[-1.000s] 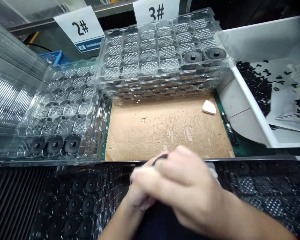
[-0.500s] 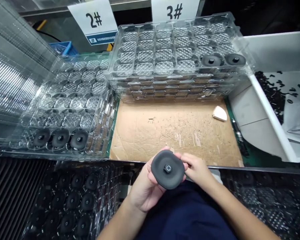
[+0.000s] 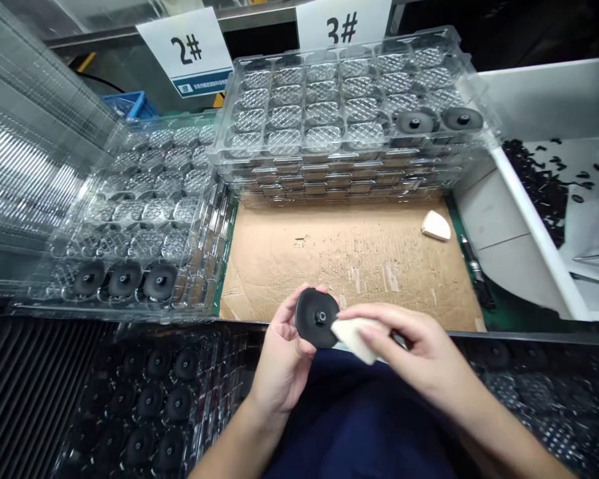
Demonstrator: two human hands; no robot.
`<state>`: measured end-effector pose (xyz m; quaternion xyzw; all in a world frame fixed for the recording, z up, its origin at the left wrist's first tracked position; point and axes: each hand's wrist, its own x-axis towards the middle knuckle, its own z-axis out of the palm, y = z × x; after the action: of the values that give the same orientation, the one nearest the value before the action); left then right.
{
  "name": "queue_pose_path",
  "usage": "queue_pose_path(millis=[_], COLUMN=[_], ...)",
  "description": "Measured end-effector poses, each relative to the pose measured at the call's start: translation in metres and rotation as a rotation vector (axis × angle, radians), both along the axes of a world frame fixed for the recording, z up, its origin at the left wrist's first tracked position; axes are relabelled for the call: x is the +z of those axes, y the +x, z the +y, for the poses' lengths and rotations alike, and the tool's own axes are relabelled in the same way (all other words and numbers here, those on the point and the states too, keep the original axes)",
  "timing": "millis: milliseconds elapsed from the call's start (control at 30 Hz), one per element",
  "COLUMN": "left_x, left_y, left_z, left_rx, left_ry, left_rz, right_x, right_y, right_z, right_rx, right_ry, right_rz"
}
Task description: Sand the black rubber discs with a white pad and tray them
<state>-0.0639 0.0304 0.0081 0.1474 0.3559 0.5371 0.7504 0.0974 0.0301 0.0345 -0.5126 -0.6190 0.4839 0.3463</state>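
Note:
My left hand (image 3: 282, 352) holds a round black rubber disc (image 3: 317, 318) by its edge, tilted towards me, with a metal nut at its centre. My right hand (image 3: 419, 352) is shut on a white wedge-shaped sponge (image 3: 355, 339), which presses against the lower right of the disc. Part of the disc's rim is hidden by my fingers. A second white sponge wedge (image 3: 436, 226) lies on the cardboard sheet (image 3: 349, 266), beyond my hands.
Clear plastic trays (image 3: 349, 156) stand stacked behind the cardboard, with black discs in some cells. Another clear tray (image 3: 199, 219) sits to the left, and dark-filled trays lie below. A white bin (image 3: 534, 219) of small black parts stands at right, beside a dark pen-shaped tool (image 3: 476, 273).
My right hand has moved off the disc's edge and now presses a white sponge against it. The disc has turned and tilted in my left hand, and the view has shifted slightly.

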Motion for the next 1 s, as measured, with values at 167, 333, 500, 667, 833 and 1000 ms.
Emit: queue_pose_path(millis=[167, 333, 500, 667, 833, 1000], left_x=[0.01, 0.016, 0.014, 0.01, 0.012, 0.01], left_y=[0.008, 0.022, 0.025, 0.024, 0.032, 0.023], left_z=[0.005, 0.006, 0.001, 0.0, 0.001, 0.002], left_rx=[-0.069, -0.115, -0.132, -0.133, -0.223, -0.263], left_ry=[-0.005, 0.007, -0.022, -0.058, -0.081, -0.068], left_rz=[-0.051, -0.063, -0.006, 0.087, 0.113, 0.065], right_x=[-0.037, -0.012, 0.028, 0.029, 0.019, 0.025], right_y=[0.035, 0.033, 0.006, -0.003, -0.003, 0.021], right_z=[-0.016, -0.01, -0.001, 0.012, 0.016, -0.005], right_rx=[-0.287, -0.421, -0.227, 0.137, -0.117, 0.141], right_ry=[-0.229, 0.0, 0.483, 0.371, 0.616, 0.422], right_rz=[0.062, -0.089, -0.086, -0.09, -0.191, -0.165])
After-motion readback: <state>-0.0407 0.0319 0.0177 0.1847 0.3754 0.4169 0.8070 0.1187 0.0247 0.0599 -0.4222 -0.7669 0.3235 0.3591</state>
